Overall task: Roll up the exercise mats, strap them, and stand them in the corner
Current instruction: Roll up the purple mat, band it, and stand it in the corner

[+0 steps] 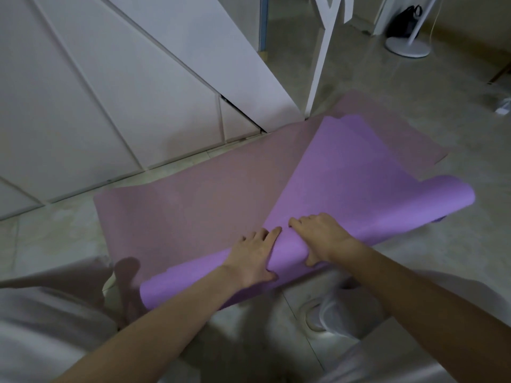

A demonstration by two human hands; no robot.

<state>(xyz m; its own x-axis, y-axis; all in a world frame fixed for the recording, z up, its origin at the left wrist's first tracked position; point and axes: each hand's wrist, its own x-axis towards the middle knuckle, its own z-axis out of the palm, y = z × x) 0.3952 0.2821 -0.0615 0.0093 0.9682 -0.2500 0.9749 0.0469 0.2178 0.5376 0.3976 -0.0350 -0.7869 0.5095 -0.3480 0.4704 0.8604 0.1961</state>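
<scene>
A purple exercise mat lies on the tiled floor, its near end curled into a loose roll that runs from lower left to right. A dusty pink mat lies flat beneath it and reaches further left and back. My left hand rests on top of the roll with fingers spread, thumb hooked over the near side. Just to its right, my right hand curls over the roll's top, thumb pressing the near face. No strap is visible.
White cabinet panels stand along the back left, close to the mats' far edge. A white frame leg stands behind the mats. A round white stand base and a dark bag sit far right. My white shoe is near the roll.
</scene>
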